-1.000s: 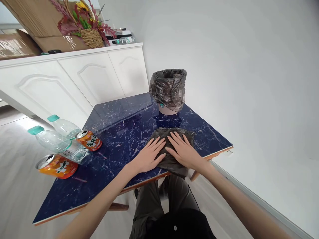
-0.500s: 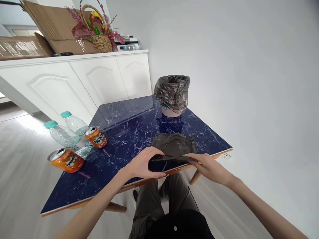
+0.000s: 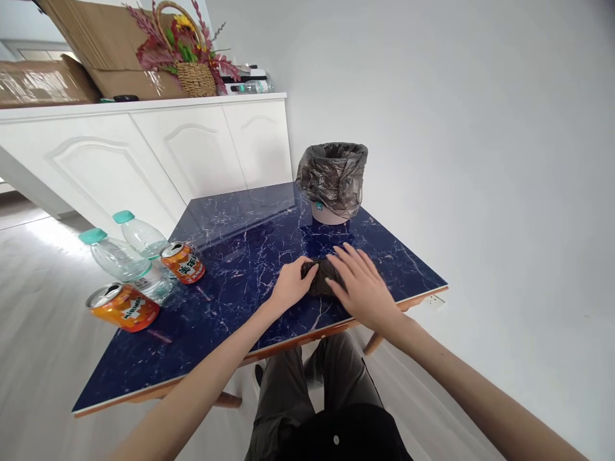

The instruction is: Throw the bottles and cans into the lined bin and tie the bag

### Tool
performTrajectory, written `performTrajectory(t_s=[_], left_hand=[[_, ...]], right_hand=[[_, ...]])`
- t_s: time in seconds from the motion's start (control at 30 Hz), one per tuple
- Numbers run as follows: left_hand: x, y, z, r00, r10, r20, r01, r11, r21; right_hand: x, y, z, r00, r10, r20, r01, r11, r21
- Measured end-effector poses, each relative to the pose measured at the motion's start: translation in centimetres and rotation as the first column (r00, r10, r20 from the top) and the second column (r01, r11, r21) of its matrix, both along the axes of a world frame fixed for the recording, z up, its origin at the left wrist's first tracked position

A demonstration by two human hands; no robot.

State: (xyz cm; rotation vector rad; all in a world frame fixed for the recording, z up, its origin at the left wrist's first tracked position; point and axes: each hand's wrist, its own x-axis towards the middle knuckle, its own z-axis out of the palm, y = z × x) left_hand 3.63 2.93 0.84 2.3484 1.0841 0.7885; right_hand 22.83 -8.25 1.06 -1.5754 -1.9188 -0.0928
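Observation:
A black plastic bag [image 3: 323, 279], now a small crumpled bundle, lies on the blue marbled table [image 3: 250, 256] near its front edge. At the bundle's left end, my left hand [image 3: 294, 282] is closed, thumb and fingers pinching the plastic. My right hand [image 3: 364, 285] rests over the right end with its fingers stretched out, hiding part of the bag. Just beyond my hands stands a light-coloured bin [image 3: 327, 213], lined with a dark, thin bin bag [image 3: 331, 179] folded over its rim.
Two orange drink cans [image 3: 125, 307] and two clear plastic bottles [image 3: 120, 257] with teal caps stand at the table's left side. Behind is a white cabinet [image 3: 202, 147] bearing cardboard boxes [image 3: 43, 83] and a flower basket [image 3: 196, 79]. A white wall rises on the right.
The black bag has gone from spread out to a small bundle. Both hands have moved away from the table edge; my right hand has let go and opened over the bag.

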Motion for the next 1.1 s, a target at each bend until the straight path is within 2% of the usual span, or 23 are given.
performTrajectory(t_s=[0.07, 0.2, 0.3, 0.47, 0.57, 0.67, 0.9, 1.1], left_hand=[[0.6, 0.8, -0.6, 1.0, 0.022, -0.019, -0.022, 1.0, 0.017], [0.8, 2.1, -1.7, 0.993, 0.075, -0.09, -0.067, 0.994, 0.085], [0.3, 3.0, -2.4, 0.988, 0.102, -0.117, -0.083, 0.985, 0.152], [-0.5, 4.6, -3.5, 0.989, 0.125, -0.076, -0.106, 0.97, 0.217], [-0.9, 5.4, -3.6, 0.987, 0.127, 0.103, -0.137, 0.986, 0.096], [-1.2, 6.1, -3.3, 0.947, 0.2, 0.253, -0.187, 0.98, -0.074], [-1.5, 6.4, -2.7, 0.92, 0.263, 0.291, -0.219, 0.96, -0.175], [-1.5, 6.2, -2.6, 0.921, 0.265, 0.284, -0.213, 0.956, -0.2]], right_hand=[[-0.9, 0.9, -1.1, 0.992, 0.038, 0.119, -0.024, 0.993, -0.119], [-0.3, 3.3, -3.6, 0.979, -0.002, 0.202, 0.06, 0.958, -0.281], [0.9, 4.6, -4.6, 0.979, 0.016, 0.204, 0.048, 0.952, -0.303], [1.9, 5.3, -5.1, 0.976, 0.054, 0.213, 0.006, 0.962, -0.273], [2.0, 5.4, -5.3, 0.979, 0.053, 0.196, -0.001, 0.966, -0.259], [2.0, 5.5, -5.3, 0.983, 0.063, 0.171, -0.017, 0.966, -0.259], [4.3, 7.3, -5.1, 0.976, 0.162, 0.143, -0.119, 0.955, -0.272], [10.6, 10.7, -5.4, 0.968, 0.238, 0.075, -0.209, 0.938, -0.278]])
